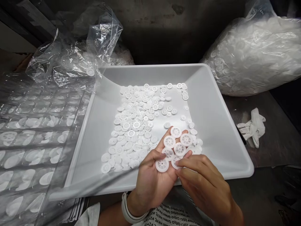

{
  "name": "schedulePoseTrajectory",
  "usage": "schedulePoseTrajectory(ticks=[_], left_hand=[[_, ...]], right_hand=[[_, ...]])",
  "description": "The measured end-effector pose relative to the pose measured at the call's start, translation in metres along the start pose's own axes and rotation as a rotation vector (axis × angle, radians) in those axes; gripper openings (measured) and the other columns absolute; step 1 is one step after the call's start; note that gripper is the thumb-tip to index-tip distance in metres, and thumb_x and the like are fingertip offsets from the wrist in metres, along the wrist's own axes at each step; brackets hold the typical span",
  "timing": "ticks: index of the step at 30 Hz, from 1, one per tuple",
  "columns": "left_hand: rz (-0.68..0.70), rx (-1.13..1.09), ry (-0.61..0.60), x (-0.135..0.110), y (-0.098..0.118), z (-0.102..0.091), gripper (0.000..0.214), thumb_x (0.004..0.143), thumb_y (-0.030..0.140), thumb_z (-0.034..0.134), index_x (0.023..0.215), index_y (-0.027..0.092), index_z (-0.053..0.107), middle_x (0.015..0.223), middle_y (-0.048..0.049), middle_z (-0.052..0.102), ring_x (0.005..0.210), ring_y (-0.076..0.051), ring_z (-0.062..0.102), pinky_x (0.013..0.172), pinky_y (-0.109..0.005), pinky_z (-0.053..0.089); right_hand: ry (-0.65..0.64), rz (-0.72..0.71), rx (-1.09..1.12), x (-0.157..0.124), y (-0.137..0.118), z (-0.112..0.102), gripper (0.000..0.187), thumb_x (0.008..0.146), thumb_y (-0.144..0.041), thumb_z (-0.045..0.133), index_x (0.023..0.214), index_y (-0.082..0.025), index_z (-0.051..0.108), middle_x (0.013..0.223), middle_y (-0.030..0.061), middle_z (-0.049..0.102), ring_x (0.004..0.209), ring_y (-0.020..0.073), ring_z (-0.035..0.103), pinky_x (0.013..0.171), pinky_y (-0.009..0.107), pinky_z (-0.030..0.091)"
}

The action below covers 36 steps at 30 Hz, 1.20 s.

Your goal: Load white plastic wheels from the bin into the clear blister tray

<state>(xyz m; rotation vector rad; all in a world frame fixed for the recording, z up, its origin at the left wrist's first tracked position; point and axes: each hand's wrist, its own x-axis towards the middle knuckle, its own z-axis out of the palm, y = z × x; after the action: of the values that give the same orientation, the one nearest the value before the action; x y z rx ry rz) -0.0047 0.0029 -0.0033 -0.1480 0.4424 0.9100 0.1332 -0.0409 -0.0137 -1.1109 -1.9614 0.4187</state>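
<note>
My left hand [154, 185] is palm up above the near side of a white tub [218, 135]. Several white plastic spoked wheels [180, 149] lie spread over its palm and fingers, the thumb bent onto one of them. From the right, my right hand [207, 185] meets it, thumb and fingertips closed at the edge of one wheel [175, 161] low in the group. Beneath both hands, many more white wheels [134, 125] cover the tub floor, piled thickest on its left half. My fingers hide part of the lower wheel.
Left of the tub, clear plastic trays [42, 106] have pockets with white parts in them. An open clear bag [77, 53] of wheels stands behind these. A full bag [256, 53] bulges at the back right, with a crumpled white cloth [254, 127] in front of it.
</note>
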Motion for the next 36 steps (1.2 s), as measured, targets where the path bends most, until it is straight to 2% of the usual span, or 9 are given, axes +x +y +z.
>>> schedulePoseTrajectory(ticks=[7, 15, 24, 26, 28, 29, 31, 33, 36], left_hand=[[-0.004, 0.015, 0.003, 0.0, 0.001, 0.0, 0.063, 0.083, 0.01, 0.035, 0.145, 0.018, 0.037, 0.136, -0.0096, 0.058, 0.132, -0.023, 0.048, 0.116, -0.045, 0.028], [0.006, 0.021, 0.036, 0.001, 0.0, 0.004, 0.064, 0.08, 0.011, 0.04, 0.143, 0.018, 0.04, 0.131, -0.0092, 0.062, 0.126, -0.023, 0.054, 0.117, -0.043, 0.025], [0.006, 0.047, 0.049, 0.001, 0.0, 0.005, 0.061, 0.078, 0.011, 0.041, 0.138, 0.02, 0.048, 0.128, -0.0063, 0.065, 0.126, -0.022, 0.054, 0.117, -0.045, 0.026], [0.014, 0.058, 0.043, 0.001, 0.0, 0.005, 0.061, 0.079, 0.011, 0.04, 0.139, 0.02, 0.047, 0.13, -0.0064, 0.064, 0.128, -0.022, 0.052, 0.116, -0.045, 0.028], [0.034, 0.088, 0.044, 0.001, -0.003, 0.004, 0.062, 0.079, 0.012, 0.04, 0.141, 0.019, 0.044, 0.133, -0.0069, 0.062, 0.131, -0.022, 0.05, 0.115, -0.045, 0.032], [0.063, 0.124, 0.051, 0.001, -0.005, 0.003, 0.061, 0.081, 0.014, 0.041, 0.141, 0.02, 0.043, 0.134, -0.007, 0.061, 0.132, -0.023, 0.048, 0.114, -0.045, 0.033], [0.182, 0.336, 0.055, 0.002, -0.012, 0.003, 0.058, 0.086, 0.02, 0.04, 0.144, 0.024, 0.041, 0.139, -0.0047, 0.057, 0.134, -0.023, 0.045, 0.114, -0.044, 0.034], [0.375, 0.721, 0.024, 0.001, -0.02, 0.006, 0.054, 0.089, 0.025, 0.041, 0.143, 0.03, 0.041, 0.147, 0.0005, 0.048, 0.139, -0.024, 0.038, 0.117, -0.043, 0.029], [0.579, 1.174, -0.064, 0.0, -0.027, 0.013, 0.051, 0.087, 0.023, 0.05, 0.137, 0.031, 0.05, 0.154, 0.006, 0.034, 0.147, -0.026, 0.018, 0.122, -0.043, 0.01]], right_hand=[[-0.005, 0.009, 0.043, -0.002, 0.001, 0.0, 0.023, 0.082, 0.003, 0.06, 0.1, -0.011, 0.059, 0.1, 0.0091, 0.065, 0.091, 0.0174, 0.056, 0.076, 0.034, 0.05], [0.132, 0.023, -0.07, 0.007, 0.007, -0.006, 0.024, 0.079, 0.004, 0.064, 0.087, -0.013, 0.05, 0.106, 0.0126, 0.064, 0.099, 0.0206, 0.056, 0.079, 0.036, 0.048], [0.084, 0.054, -0.025, 0.003, 0.012, -0.005, 0.025, 0.079, 0.002, 0.061, 0.08, -0.018, 0.046, 0.108, 0.009, 0.065, 0.098, 0.0201, 0.057, 0.081, 0.037, 0.048], [0.165, 0.156, 0.042, 0.002, 0.008, -0.002, 0.022, 0.08, -0.002, 0.06, 0.081, -0.019, 0.047, 0.113, 0.0086, 0.063, 0.105, 0.0213, 0.057, 0.086, 0.037, 0.046], [0.357, 0.353, 0.17, 0.006, 0.002, 0.003, 0.011, 0.085, -0.011, 0.057, 0.088, -0.02, 0.052, 0.124, 0.0087, 0.057, 0.118, 0.0233, 0.053, 0.095, 0.04, 0.042], [0.464, 0.468, 0.268, 0.01, -0.002, 0.007, 0.008, 0.088, -0.017, 0.054, 0.096, -0.021, 0.054, 0.132, 0.008, 0.053, 0.126, 0.0235, 0.048, 0.101, 0.041, 0.038], [0.596, 0.661, 0.536, 0.02, -0.01, 0.017, 0.025, 0.094, -0.029, 0.046, 0.117, -0.025, 0.054, 0.144, 0.0042, 0.045, 0.137, 0.0216, 0.037, 0.112, 0.044, 0.029], [0.579, 0.78, 0.825, 0.03, -0.016, 0.028, 0.036, 0.097, -0.038, 0.038, 0.13, -0.029, 0.049, 0.147, -0.0001, 0.042, 0.141, 0.0178, 0.03, 0.118, 0.042, 0.021], [0.572, 0.851, 1.174, 0.041, -0.019, 0.042, 0.041, 0.099, -0.043, 0.031, 0.132, -0.032, 0.052, 0.144, -0.0037, 0.046, 0.14, 0.0157, 0.033, 0.12, 0.041, 0.021]])
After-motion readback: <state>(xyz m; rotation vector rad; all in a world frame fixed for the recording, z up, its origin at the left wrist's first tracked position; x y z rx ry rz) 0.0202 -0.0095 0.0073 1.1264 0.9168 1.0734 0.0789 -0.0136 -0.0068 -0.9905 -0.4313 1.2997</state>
